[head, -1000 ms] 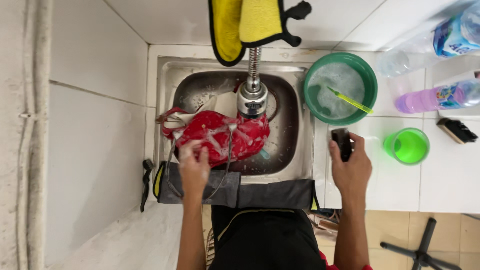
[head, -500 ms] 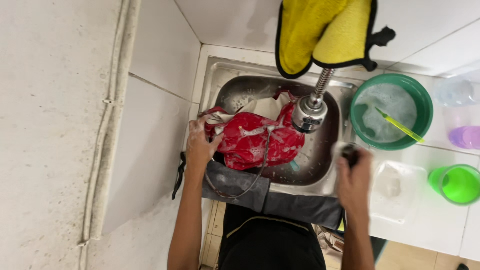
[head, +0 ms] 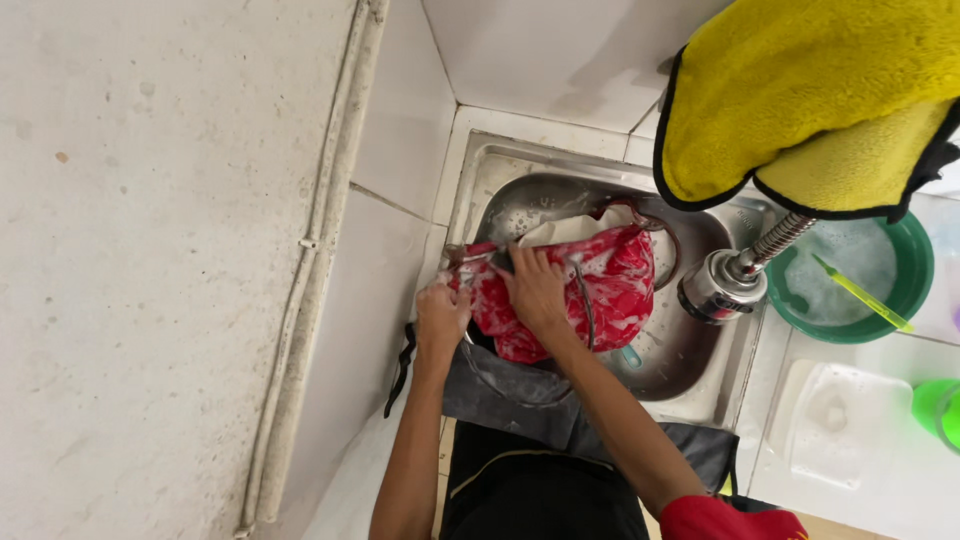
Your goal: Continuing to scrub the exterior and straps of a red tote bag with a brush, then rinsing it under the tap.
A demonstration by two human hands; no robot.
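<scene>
A soapy red bag [head: 600, 290] with dark straps lies in a steel sink [head: 690, 350]. My left hand [head: 442, 318] grips the bag's left edge at the sink's rim. My right hand [head: 538, 288] lies across the top of the bag with its fingers curled into the red fabric beside a dark strap. Both hands are covered in suds. A white lining shows at the bag's far side.
A flexible steel tap head [head: 722, 288] hangs over the sink's right side. A yellow cloth [head: 810, 100] hangs above it. A green basin [head: 870, 290] of soapy water with a green brush, a white tray [head: 850, 420] and a green cup [head: 940, 410] stand on the right counter. A tiled wall is at left.
My right hand has left the counter at right and come down on the red bag. The view has swung left toward the wall. My left hand stays on the bag's left edge.
</scene>
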